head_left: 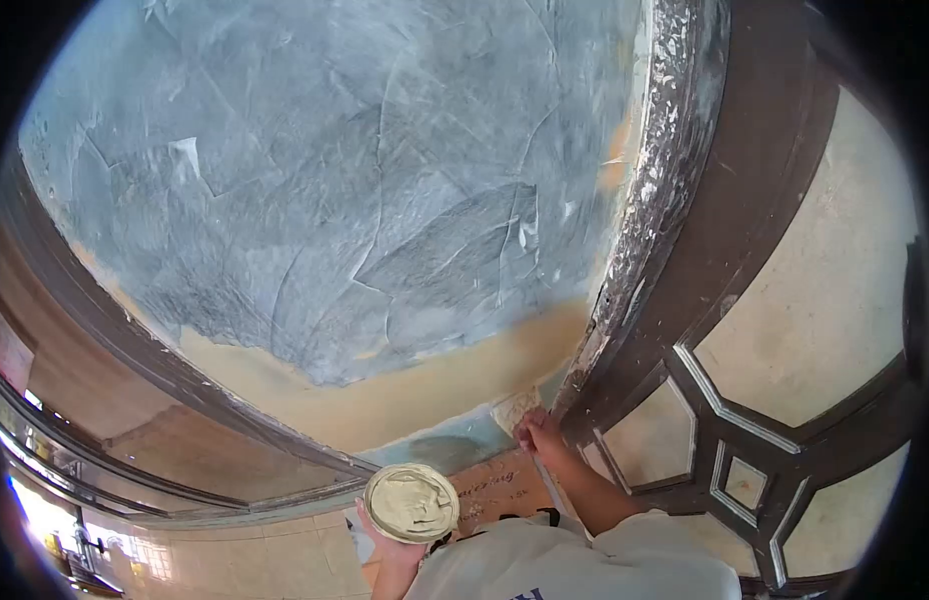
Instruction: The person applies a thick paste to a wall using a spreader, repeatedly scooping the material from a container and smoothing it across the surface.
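Note:
My left hand [390, 545] is wrapped around a round can [413, 503] of thick cream-coloured paste, held upright at the bottom of the view. The paste's surface is uneven and smeared up to the rim. Over to the right, my right hand [539, 436] grips what looks like a putty knife [517, 408], its flat end coated in cream. That end is against the lower right corner of the wall panel [415, 200], close to the dark frame. Its handle is mostly hidden by my fingers.
A worn dark wooden frame [675, 150] with flaking paint borders the panel. A dark lattice with pale panels [755, 490] stands on the right. Below lies brown cardboard [500, 490] with printing. Tiled floor [275, 555] extends to the left, beside a curved dark ledge [165, 350].

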{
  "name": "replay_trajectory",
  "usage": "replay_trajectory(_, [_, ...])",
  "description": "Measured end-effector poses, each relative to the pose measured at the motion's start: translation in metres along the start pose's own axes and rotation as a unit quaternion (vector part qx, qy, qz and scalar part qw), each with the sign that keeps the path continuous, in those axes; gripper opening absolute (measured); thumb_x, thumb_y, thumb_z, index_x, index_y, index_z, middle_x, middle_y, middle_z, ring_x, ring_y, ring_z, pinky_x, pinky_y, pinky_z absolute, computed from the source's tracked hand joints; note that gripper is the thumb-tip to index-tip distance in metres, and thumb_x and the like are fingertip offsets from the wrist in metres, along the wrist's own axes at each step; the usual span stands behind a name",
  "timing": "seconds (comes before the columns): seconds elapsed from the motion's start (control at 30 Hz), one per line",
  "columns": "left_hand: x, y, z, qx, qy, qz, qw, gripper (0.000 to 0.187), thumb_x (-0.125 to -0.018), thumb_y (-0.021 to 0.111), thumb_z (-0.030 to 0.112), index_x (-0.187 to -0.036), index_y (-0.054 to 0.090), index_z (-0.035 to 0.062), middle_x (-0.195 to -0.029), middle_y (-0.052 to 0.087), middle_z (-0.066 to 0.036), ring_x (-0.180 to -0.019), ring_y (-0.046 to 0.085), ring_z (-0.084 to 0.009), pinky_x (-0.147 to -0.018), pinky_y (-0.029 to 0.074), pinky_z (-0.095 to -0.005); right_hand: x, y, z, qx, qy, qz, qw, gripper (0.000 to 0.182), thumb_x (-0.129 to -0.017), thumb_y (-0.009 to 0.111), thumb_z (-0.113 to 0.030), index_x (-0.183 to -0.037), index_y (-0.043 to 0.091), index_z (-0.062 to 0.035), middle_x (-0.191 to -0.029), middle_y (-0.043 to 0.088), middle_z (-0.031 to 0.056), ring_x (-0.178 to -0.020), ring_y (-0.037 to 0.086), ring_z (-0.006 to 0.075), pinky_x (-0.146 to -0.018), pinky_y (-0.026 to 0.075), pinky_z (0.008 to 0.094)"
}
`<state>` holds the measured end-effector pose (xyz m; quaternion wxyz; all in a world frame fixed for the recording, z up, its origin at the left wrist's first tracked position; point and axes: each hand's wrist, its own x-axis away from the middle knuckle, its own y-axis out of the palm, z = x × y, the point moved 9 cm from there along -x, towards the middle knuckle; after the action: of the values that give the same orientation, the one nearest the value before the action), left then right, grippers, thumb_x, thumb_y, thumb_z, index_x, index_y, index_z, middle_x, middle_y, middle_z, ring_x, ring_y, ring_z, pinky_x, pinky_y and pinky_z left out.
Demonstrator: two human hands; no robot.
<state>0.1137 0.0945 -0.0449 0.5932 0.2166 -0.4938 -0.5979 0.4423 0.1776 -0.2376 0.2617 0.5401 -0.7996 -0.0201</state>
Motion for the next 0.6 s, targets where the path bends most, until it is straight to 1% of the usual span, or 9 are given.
replay_trajectory(0.03, [0.001, 0.007, -0.003, -0.008, 0.003, -0.010, 1.000, 0.080, -0.094, 0.029, 0.074, -0.147, 0.045, 0.0157, -0.149, 0.047, -0.012, -0.135, 0.046, -0.0369, -0.111, 0.038, -0.0582, 0.003, -0.004, 0.009, 0.004, 0.040, 0.001, 0.999, 0.030, -0.100, 0.064, -0.032, -0.110, 0.044, -0.0109, -0.072, 0.060, 0.0057, -0.047, 0.053, 0.0144, -0.038, 0.039, 0.0282])
replay_trajectory(0.17, [0.000, 0.011, -0.008, -0.032, 0.017, -0.023, 0.999, 0.080, -0.094, 0.029, 0.073, -0.148, 0.044, 0.0164, -0.149, 0.046, -0.011, -0.135, 0.045, -0.0367, -0.111, 0.038, -0.0581, 0.022, -0.008, -0.012, -0.029, 0.029, 0.016, 0.999, 0.028, -0.101, 0.063, -0.026, -0.117, 0.047, -0.0093, -0.084, 0.062, 0.0066, -0.055, 0.058, 0.0138, -0.041, 0.044, 0.0281])
replay_trajectory(0.23, [-0.004, 0.001, -0.012, -0.020, 0.019, -0.005, 1.000, 0.079, -0.094, 0.029, 0.073, -0.148, 0.044, 0.0166, -0.149, 0.046, -0.011, -0.135, 0.045, -0.0367, -0.111, 0.038, -0.0580, 0.030, 0.029, -0.087, -0.110, -0.160, -0.074, 0.978, 0.027, -0.101, 0.061, -0.022, -0.119, 0.045, -0.0094, -0.094, 0.062, 0.0069, -0.063, 0.060, 0.0125, -0.044, 0.047, 0.0277])
replay_trajectory(0.27, [-0.005, -0.003, -0.013, -0.008, 0.019, 0.012, 1.000, 0.079, -0.094, 0.029, 0.073, -0.148, 0.044, 0.0167, -0.149, 0.046, -0.011, -0.135, 0.045, -0.0367, -0.111, 0.037, -0.0578, 0.041, 0.041, -0.115, -0.111, -0.158, -0.072, 0.979, 0.027, -0.101, 0.061, -0.022, -0.119, 0.045, -0.0094, -0.094, 0.062, 0.0069, -0.063, 0.060, 0.0125, -0.044, 0.047, 0.0277])
replay_trajectory(0.33, [-0.005, 0.005, -0.015, -0.018, 0.023, 0.005, 1.000, 0.078, -0.094, 0.030, 0.072, -0.147, 0.045, 0.0167, -0.149, 0.046, -0.010, -0.135, 0.045, -0.0364, -0.111, 0.038, -0.0577, 0.057, 0.068, -0.169, 0.020, -0.155, -0.080, 0.984, 0.022, -0.101, 0.062, -0.021, -0.111, 0.045, -0.0115, -0.091, 0.057, 0.0026, -0.072, 0.061, 0.0120, -0.044, 0.045, 0.0255])
replay_trajectory(0.4, [-0.005, 0.017, -0.016, -0.027, 0.029, -0.003, 0.999, 0.078, -0.094, 0.031, 0.072, -0.147, 0.045, 0.0168, -0.149, 0.046, -0.010, -0.135, 0.045, -0.0362, -0.111, 0.038, -0.0576, 0.044, 0.079, -0.186, -0.004, -0.166, -0.079, 0.983, 0.022, -0.101, 0.061, -0.021, -0.111, 0.044, -0.0112, -0.093, 0.057, 0.0027, -0.071, 0.060, 0.0116, -0.044, 0.045, 0.0247])
replay_trajectory(0.5, [-0.004, 0.019, -0.022, 0.024, 0.002, 0.038, 0.999, 0.077, -0.094, 0.031, 0.071, -0.147, 0.045, 0.0164, -0.149, 0.046, -0.010, -0.135, 0.045, -0.0357, -0.111, 0.038, -0.0564, 0.012, 0.066, -0.168, 0.010, -0.174, -0.062, 0.983, 0.019, -0.101, 0.060, -0.018, -0.109, 0.044, -0.0122, -0.096, 0.056, 0.0034, -0.068, 0.060, 0.0123, -0.043, 0.045, 0.0257])
replay_trajectory(0.57, [-0.003, 0.027, -0.017, -0.091, 0.055, -0.007, 0.994, 0.078, -0.094, 0.032, 0.071, -0.146, 0.046, 0.0154, -0.148, 0.047, -0.010, -0.134, 0.046, -0.0352, -0.111, 0.039, -0.0549, -0.010, 0.040, -0.123, -0.037, -0.167, -0.029, 0.985, 0.016, -0.102, 0.058, -0.017, -0.107, 0.044, -0.0142, -0.087, 0.057, 0.0053, -0.057, 0.056, 0.0134, -0.040, 0.042, 0.0274])
replay_trajectory(0.6, [-0.003, 0.026, -0.017, -0.091, 0.056, -0.007, 0.994, 0.078, -0.094, 0.032, 0.071, -0.146, 0.046, 0.0154, -0.148, 0.047, -0.010, -0.134, 0.046, -0.0352, -0.111, 0.039, -0.0549, -0.008, 0.028, -0.109, -0.038, -0.167, -0.030, 0.985, 0.016, -0.102, 0.058, -0.017, -0.107, 0.044, -0.0142, -0.087, 0.057, 0.0053, -0.057, 0.056, 0.0134, -0.040, 0.042, 0.0274])
